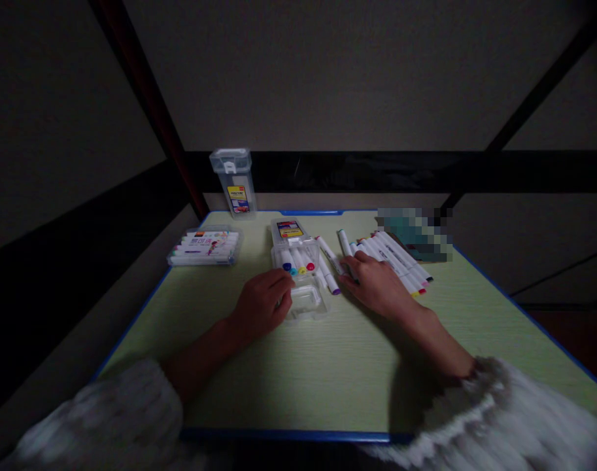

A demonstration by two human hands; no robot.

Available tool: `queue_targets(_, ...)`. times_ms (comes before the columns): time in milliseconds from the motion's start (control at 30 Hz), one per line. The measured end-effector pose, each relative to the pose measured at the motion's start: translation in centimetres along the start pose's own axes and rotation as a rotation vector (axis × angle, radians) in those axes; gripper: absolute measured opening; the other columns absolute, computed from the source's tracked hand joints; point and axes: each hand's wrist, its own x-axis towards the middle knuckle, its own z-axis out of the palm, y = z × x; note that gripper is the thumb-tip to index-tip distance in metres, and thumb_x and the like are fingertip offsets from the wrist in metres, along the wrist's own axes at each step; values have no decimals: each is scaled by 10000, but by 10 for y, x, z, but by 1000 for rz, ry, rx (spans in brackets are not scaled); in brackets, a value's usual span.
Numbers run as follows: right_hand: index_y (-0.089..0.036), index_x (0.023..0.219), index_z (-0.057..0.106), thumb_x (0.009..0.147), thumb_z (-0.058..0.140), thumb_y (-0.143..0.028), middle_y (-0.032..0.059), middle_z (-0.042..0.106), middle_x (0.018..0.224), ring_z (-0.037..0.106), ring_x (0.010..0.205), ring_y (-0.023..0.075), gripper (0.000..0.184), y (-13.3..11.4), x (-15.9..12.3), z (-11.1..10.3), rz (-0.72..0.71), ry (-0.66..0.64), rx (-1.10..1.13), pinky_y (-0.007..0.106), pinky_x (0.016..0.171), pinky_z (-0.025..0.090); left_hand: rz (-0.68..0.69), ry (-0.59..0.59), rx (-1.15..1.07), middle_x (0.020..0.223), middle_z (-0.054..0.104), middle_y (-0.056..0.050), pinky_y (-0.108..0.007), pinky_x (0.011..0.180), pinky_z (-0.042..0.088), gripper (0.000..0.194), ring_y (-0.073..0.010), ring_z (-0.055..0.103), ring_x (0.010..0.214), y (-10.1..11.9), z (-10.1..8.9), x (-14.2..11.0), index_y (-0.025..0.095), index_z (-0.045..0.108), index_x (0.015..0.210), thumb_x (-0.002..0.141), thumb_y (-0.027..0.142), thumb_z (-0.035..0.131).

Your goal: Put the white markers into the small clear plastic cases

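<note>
A clear plastic marker box lies on its side with its lid swung open toward me. Inside it are several white markers, with blue, yellow and red ends facing me. My left hand is curled closed at the left side of the lid; whatever its fingers hold is hidden. My right hand has its fingers closed around a white marker with a green tip, right of the box. Beside it, another white marker slants on the table. Under and beyond this hand spreads a row of white markers.
A flat clear case of markers lies at the left. An upright clear box with a yellow label stands at the back left. A greenish, partly pixelated flat item lies at the back right. The table has blue edges.
</note>
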Motion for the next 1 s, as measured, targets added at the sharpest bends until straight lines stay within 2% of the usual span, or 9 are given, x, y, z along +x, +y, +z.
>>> queue_targets(300, -131, 1096, 565, 863, 449, -288, 127, 600, 982, 593, 803, 232, 304, 1, 0, 1, -5, 16, 9, 337, 673, 362, 1, -6, 14, 759, 621, -61, -243, 647, 501, 154, -143, 587, 685, 1, -1, 1, 130, 587, 754, 785, 73, 447)
queue_targets(600, -147, 1136, 535, 877, 424, -301, 126, 590, 1023, 593, 858, 244, 321, -1, 0, -4, -5, -47, -1, 333, 710, 372, 7, -6, 23, 767, 627, -59, -249, 656, 509, 155, -145, 595, 693, 1, 0, 0, 131, 588, 764, 786, 77, 444)
queue_targets(1000, -135, 1128, 552, 871, 437, -301, 118, 601, 968, 591, 787, 224, 327, 0, 1, 0, -57, 5, 8, 336, 692, 384, 4, -27, 8, 774, 630, -69, -258, 663, 518, 174, -149, 596, 706, 1, 0, 1, 125, 594, 775, 798, 83, 426)
